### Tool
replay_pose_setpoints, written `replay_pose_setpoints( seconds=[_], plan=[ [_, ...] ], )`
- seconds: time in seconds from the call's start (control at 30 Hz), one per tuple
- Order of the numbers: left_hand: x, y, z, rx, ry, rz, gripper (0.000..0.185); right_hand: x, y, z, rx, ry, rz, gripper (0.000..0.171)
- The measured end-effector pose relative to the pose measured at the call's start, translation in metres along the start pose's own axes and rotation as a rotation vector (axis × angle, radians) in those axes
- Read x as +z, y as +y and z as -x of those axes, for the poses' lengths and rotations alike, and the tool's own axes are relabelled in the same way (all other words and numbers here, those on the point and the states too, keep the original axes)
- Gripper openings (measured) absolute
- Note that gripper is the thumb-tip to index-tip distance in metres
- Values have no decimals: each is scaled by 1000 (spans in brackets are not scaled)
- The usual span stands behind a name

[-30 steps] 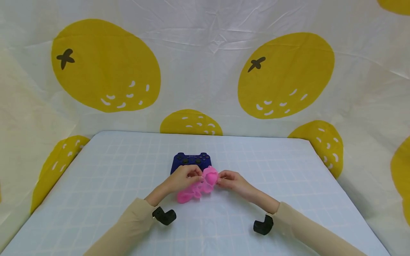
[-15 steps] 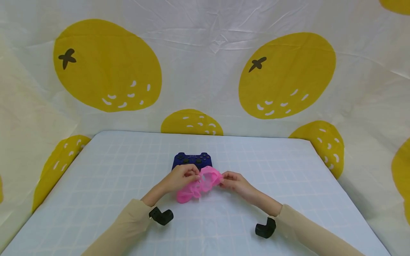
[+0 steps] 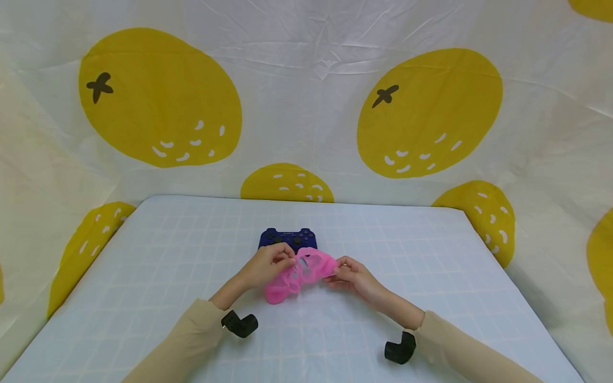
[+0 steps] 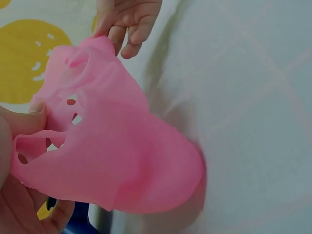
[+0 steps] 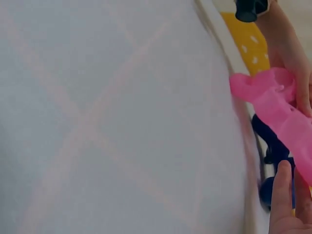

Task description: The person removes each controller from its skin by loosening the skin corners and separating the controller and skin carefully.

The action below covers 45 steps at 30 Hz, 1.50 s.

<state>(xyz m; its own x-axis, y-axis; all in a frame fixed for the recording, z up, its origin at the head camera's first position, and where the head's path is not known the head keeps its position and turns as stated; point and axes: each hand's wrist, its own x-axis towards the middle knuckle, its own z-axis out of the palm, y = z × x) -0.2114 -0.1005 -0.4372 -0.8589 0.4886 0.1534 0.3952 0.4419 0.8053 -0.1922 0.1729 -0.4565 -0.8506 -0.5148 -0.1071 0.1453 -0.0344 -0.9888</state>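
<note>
A pink, translucent silicone controller cover (image 3: 279,292) with several cut-out holes is held between both hands, just in front of a dark blue game controller (image 3: 297,238). My left hand (image 3: 266,265) pinches the cover's upper edge, the thumb pressed on it near the holes (image 4: 36,117). The right hand (image 3: 358,281) pinches the tip of the cover's right end between thumb and fingers. In the left wrist view, the rounded grip of the cover (image 4: 146,165) hangs over the table. Part of the controller lies hidden behind the left hand and the cover.
A white table (image 3: 191,229) with a pale grid cloth lies under the hands. Behind it hangs a white curtain (image 3: 297,106) printed with large yellow fruits. Each wrist wears a black camera (image 3: 241,325).
The right hand has moved slightly right and stretched the cover's right end that way. My left hand has shifted a little up and left, uncovering more of the cover; the controller stays put.
</note>
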Motion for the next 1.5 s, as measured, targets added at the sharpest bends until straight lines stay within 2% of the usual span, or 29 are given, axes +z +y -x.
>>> replay_pose_setpoints(
  seconds=[0.23,0.37,0.47,0.67,0.83,0.97,1.1,1.23,1.33,1.5],
  plan=[
    [0,-4,0,-12,34,40,12,-4,3,3,34,23,-122,5],
    [0,-4,-1,-17,24,50,10,-6,7,4,49,-28,-141,7],
    [-2,-3,-1,-12,-17,64,8,-8,7,5,62,-79,-128,10],
    [-3,0,-3,49,-133,89,10,-11,3,4,74,-137,-57,31],
    [1,4,-7,69,-213,114,8,-12,-4,-2,6,-137,152,47],
    [4,7,-8,70,-266,109,14,-14,-8,-7,-39,-118,309,47],
    [6,7,-6,45,-228,76,22,-16,-9,-9,-76,-121,355,45],
    [4,1,1,30,-183,87,26,-19,-6,-8,-78,-72,357,42],
    [3,-6,9,43,-197,101,28,-22,-3,-6,-65,-49,363,41],
    [2,-11,22,5,-223,121,52,-24,0,-1,-32,-28,362,40]
  ],
)
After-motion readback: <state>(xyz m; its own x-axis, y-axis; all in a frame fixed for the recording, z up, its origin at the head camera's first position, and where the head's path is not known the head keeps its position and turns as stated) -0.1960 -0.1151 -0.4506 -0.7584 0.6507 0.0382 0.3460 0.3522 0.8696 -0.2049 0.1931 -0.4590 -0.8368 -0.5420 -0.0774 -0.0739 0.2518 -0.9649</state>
